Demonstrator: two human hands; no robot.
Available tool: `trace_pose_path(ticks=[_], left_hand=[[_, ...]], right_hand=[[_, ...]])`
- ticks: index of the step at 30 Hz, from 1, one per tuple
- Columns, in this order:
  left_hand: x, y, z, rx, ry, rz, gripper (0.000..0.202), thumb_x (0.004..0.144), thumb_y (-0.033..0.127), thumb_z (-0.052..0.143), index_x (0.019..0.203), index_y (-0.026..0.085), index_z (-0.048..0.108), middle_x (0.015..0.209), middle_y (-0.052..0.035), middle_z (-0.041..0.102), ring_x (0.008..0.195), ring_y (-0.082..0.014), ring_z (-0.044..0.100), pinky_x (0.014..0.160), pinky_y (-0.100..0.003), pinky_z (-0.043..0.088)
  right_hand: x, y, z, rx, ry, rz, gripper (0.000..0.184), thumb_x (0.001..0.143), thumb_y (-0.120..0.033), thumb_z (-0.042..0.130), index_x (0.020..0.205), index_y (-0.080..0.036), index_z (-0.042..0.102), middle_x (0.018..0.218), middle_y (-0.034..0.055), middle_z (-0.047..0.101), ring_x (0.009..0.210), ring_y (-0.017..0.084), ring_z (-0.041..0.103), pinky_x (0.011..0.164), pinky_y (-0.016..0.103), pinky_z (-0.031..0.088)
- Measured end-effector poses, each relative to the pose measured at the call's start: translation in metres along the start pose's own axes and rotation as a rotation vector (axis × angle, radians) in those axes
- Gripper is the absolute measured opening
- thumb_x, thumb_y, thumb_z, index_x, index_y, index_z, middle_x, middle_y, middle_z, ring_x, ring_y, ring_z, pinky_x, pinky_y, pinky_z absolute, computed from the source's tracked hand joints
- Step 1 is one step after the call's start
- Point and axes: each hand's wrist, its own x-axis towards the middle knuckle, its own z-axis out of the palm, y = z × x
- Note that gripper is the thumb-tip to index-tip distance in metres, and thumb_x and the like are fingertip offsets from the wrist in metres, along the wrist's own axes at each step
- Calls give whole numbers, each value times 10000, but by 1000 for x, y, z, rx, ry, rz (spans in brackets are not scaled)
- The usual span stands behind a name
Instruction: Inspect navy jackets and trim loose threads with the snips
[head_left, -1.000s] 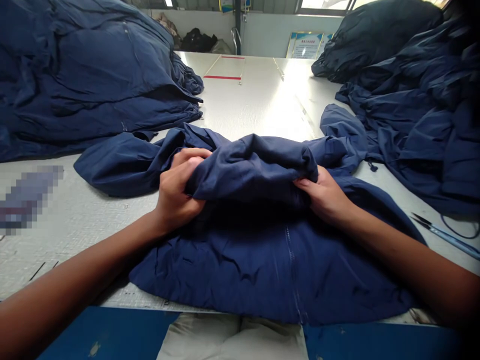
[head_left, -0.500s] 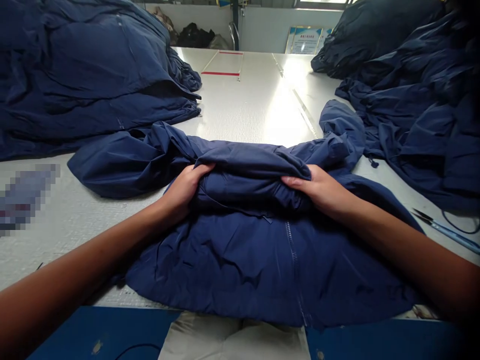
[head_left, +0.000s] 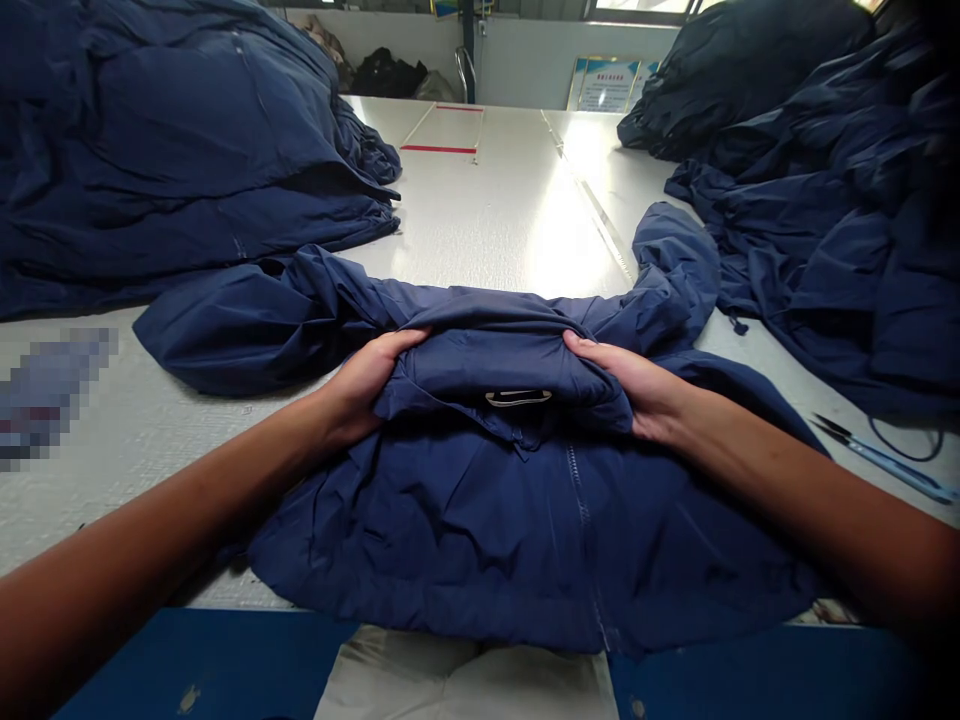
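A navy blue jacket lies in front of me on the white table, its hem hanging at the near edge and a zipper running down the front. My left hand is closed on the left side of its gathered collar, thumb on top. On the collar's other side, my right hand grips the cloth, thumb on top and the other fingers mostly hidden beneath. Between the hands a light-edged loop or label shows at the inside of the neck. Both sleeves spread outward and away.
Heaps of navy garments stand at the left and right. Thread snips or small scissors lie on the table by my right forearm. A blurred patch is at the left. Framed notices lean at the back wall.
The collar has been opened out and turned, so the light-edged loop at the neck now shows. My right hand has shifted its hold, its thumb now higher on the cloth.
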Motion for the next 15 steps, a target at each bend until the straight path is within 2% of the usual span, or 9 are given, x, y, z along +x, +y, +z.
trace_pose_path(ticks=[4, 8, 15], left_hand=[[-3, 3, 2, -25, 10, -36, 303, 906, 284, 676, 1139, 123, 785, 827, -112, 817, 659, -261, 781, 602, -328, 670], [-5, 4, 3, -35, 34, -47, 318, 911, 280, 675, 1166, 123, 782, 835, -108, 819, 658, -252, 780, 589, -310, 665], [-5, 4, 2, -22, 11, -30, 305, 908, 278, 677, 1149, 126, 786, 830, -111, 815, 667, -245, 777, 591, -295, 659]], right_hand=[[-2, -2, 3, 53, 13, 44, 304, 1119, -307, 485, 1352, -192, 644, 982, 74, 817, 833, 197, 811, 887, 349, 692], [-2, -2, 4, 90, -4, 28, 326, 1127, -293, 469, 1387, -191, 636, 1016, 77, 820, 857, 193, 813, 924, 345, 681], [-2, -1, 7, 98, 19, 21, 326, 1131, -271, 447, 1330, -152, 676, 1020, 80, 827, 840, 168, 806, 940, 303, 666]])
